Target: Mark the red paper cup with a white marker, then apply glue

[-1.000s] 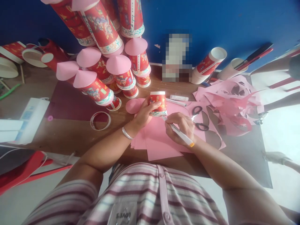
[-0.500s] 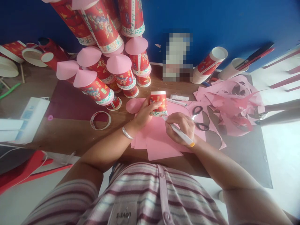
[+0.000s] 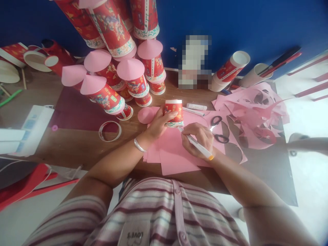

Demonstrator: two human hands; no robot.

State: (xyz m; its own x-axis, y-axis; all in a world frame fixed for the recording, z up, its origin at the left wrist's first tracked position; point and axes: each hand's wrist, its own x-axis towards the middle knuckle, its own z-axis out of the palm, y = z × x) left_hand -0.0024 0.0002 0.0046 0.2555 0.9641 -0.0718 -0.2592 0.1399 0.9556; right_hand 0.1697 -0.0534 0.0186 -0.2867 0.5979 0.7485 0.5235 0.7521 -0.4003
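Observation:
My left hand grips a red patterned paper cup standing upside down on a stack of pink paper sheets. My right hand is closed around a white marker with an orange end, its tip touching the paper at the cup's rim. A silver bangle sits on my left wrist. Black-handled scissors lie just right of my right hand.
Stacked red cups with pink cone lids stand behind the cup. A pink paper disc, a tape ring, pens, pink scraps, a lying cup stack and a white box surround the paper sheets.
Both hands hold almost still on cup and marker. A person's limb at the right edge has moved lower.

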